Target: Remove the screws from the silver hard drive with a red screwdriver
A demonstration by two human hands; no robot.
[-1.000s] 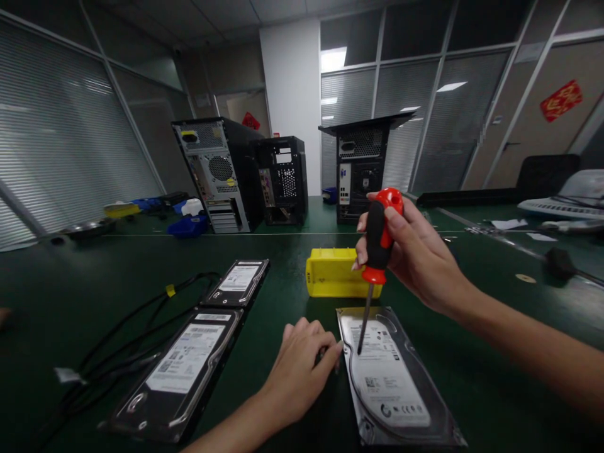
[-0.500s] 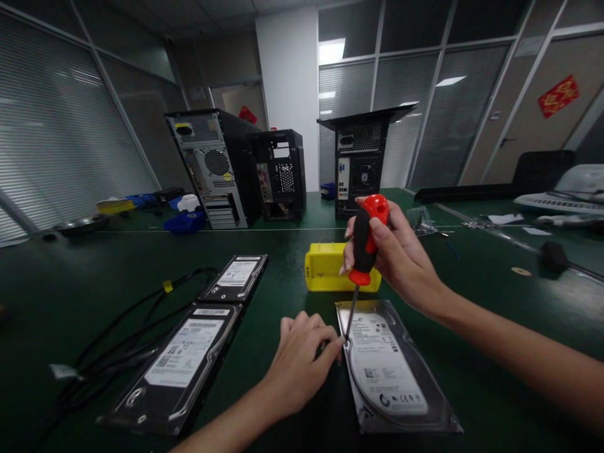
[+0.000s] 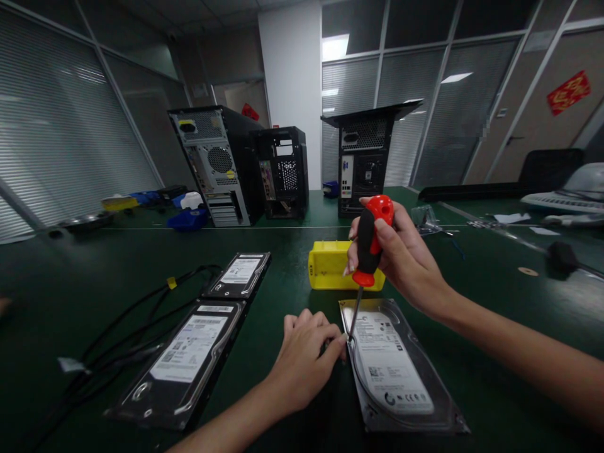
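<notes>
Screwdriver (image 3: 369, 242) down, its tip too small to place exactly; fine print on the drive (image 3: 391, 368) below it unreadable; left hand (image 3: 307, 355), curled fingertips tucked from sight; right hand (image 3: 409, 261) blocks part of the bin (image 3: 330, 265); worktop's (image 3: 283, 267) near edge cut off!

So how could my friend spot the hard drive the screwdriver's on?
On the green table, find the yellow bin. The hard drive lies just in front of it, right of the left hand. Unlike the two drives farther left, it has a red-and-black screwdriver at its left edge.
</notes>
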